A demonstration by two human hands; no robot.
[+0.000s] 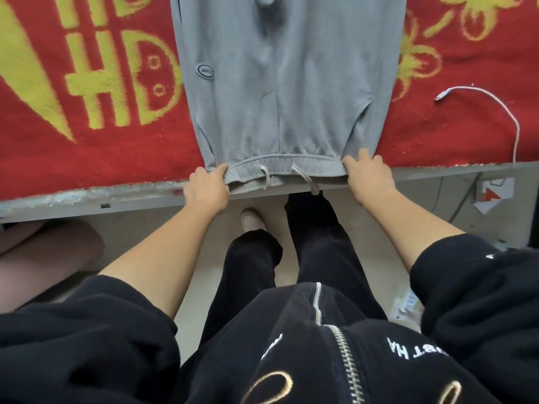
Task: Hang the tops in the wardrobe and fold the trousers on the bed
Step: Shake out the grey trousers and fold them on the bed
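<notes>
Grey trousers [285, 83] lie flat on the bed's red and yellow blanket [87, 126], legs running away from me, waistband at the near edge. Two pale drawstrings hang from the waistband over the bed edge. My left hand [205, 188] grips the waistband's left corner, fingers curled round the fabric. At the waistband's right corner, my right hand [369, 176] holds the fabric with fingers on top. The trouser legs' far ends are out of view.
A white cable [495, 103] with a plug lies on the blanket to the right. The bed's grey edge [116, 196] runs across the view. Below it are the pale floor, my legs in black trousers and a shoe. Some paper lies on the floor at right.
</notes>
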